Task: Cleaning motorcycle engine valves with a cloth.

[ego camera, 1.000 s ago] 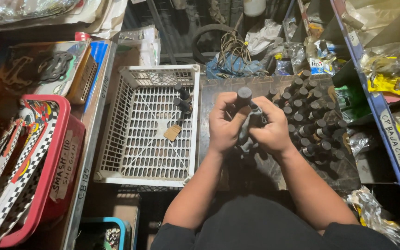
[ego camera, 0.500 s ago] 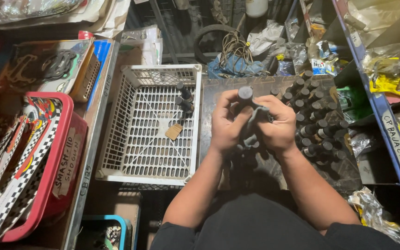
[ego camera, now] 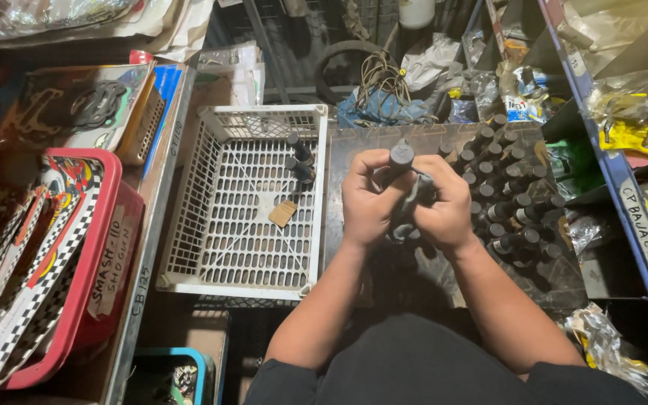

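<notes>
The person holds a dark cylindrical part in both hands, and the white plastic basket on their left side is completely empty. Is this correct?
Not entirely. In the head view the white plastic basket is not empty: a few dark cylindrical parts and a small tan tag lie inside. Both the left hand and right hand do hold a dark cylindrical part.

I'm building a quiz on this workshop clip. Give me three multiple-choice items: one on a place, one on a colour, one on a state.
1. Where does the white basket lie?
A. To the left of the hands
B. To the right of the hands
C. On the shelf to the right

2. What colour is the tray at far left?
A. Green
B. Red
C. Yellow

3. How is the dark cylindrical part held?
A. By the left hand alone
B. By both hands, with the right hand too
C. Lying loose

Answers: 1 A, it lies left of both hands; 2 B, its rim is red; 3 B, both hands close round it.
</notes>
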